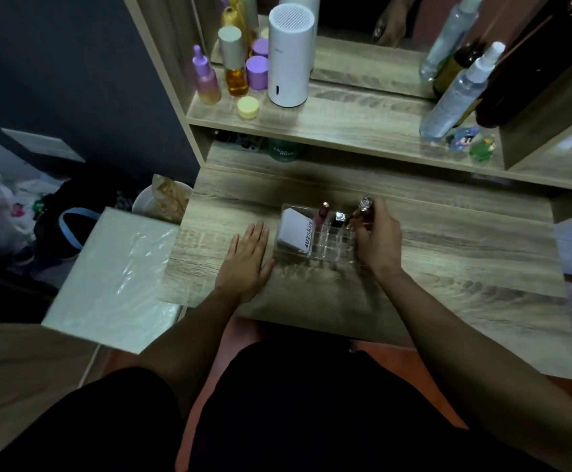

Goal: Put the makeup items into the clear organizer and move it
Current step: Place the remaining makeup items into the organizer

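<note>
The clear organizer [325, 248] stands on the wooden desk [448, 253] in front of me. A white box with dark lettering [295, 233] fills its left section. Behind the small square cells stand a pink lipstick tube [323, 214] and a dark-capped item [339, 218]. My right hand [378, 236] is closed around a slim tube with a shiny ornate cap [365, 204], held upright over the organizer's right end. Flat on the desk lies my left hand [247, 257], fingers together, its thumb touching the organizer's left side.
A raised shelf behind holds a white cylinder device [289, 56], purple and amber bottles [237, 69], a yellow jar [248, 107], clear spray bottles [454, 93] and small figurines [475, 143]. A plastic-wrapped white box [114, 281] and a bin [162, 199] sit left of the desk.
</note>
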